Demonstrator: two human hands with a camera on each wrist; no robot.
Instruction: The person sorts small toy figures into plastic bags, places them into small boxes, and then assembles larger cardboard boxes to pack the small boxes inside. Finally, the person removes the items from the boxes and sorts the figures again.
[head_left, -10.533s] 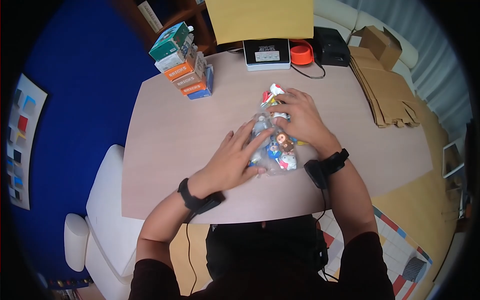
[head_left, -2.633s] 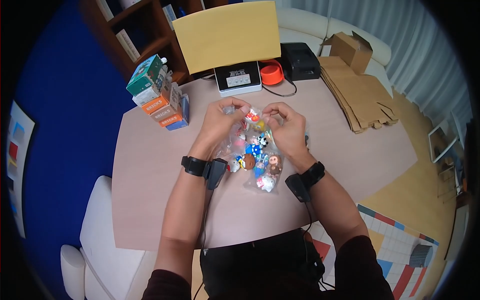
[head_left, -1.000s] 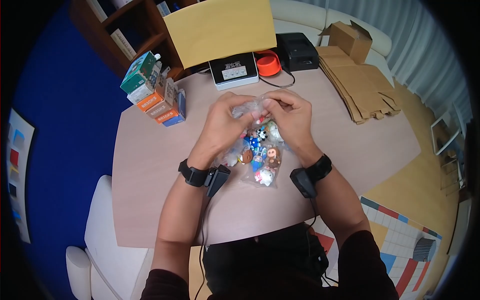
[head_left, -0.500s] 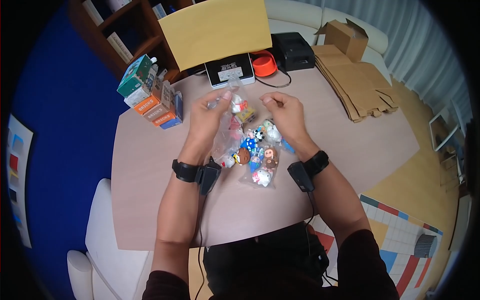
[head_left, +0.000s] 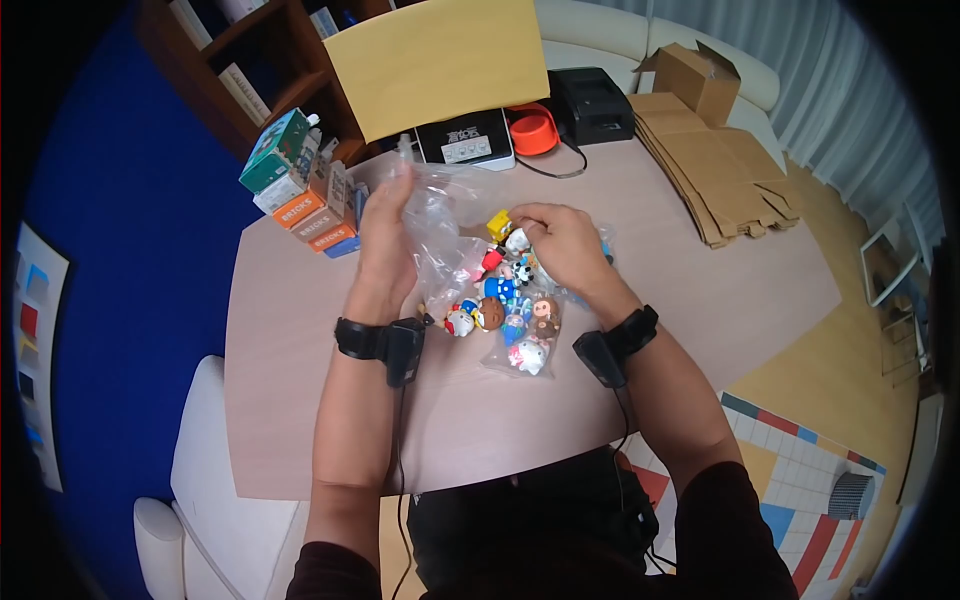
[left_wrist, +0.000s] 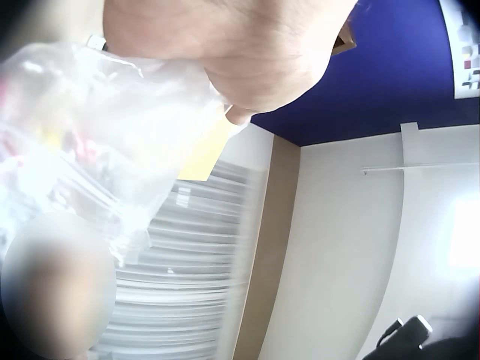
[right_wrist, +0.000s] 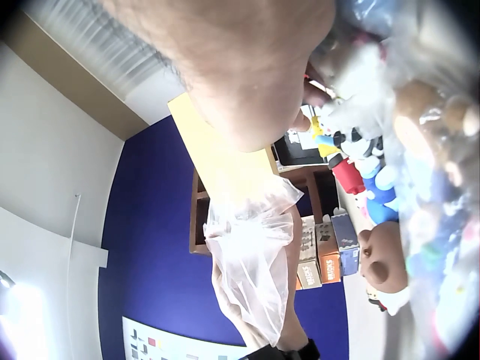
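Note:
A clear plastic bag (head_left: pixel 435 225) hangs from my left hand (head_left: pixel 385 235), whose thumb and fingers grip it; the same bag (right_wrist: pixel 251 255) shows in the right wrist view, its contents hard to make out. My right hand (head_left: pixel 568 245) pinches at a white figure (head_left: pixel 517 241) beside a yellow one (head_left: pixel 499 225), fingertips partly hidden. Below lie small figures: a red one (head_left: pixel 490 262), a blue one (head_left: pixel 498 289), a brown-headed one (head_left: pixel 489 314) and a white one (head_left: pixel 460 319). A bagged monkey figure (head_left: pixel 545 318) and white cat figure (head_left: pixel 527 356) lie nearest the front edge.
Stacked brick boxes (head_left: pixel 310 210) stand at the table's back left. Behind the figures are a black-and-white device (head_left: pixel 465 142), a red round object (head_left: pixel 533 130) and a black box (head_left: pixel 592 105). Flattened cardboard (head_left: pixel 715 165) lies at the back right.
My left hand has moved left with the bag, which is now spread out. The white, yellow and red figures lie outside it on the table, and my right hand has come down to the white one.

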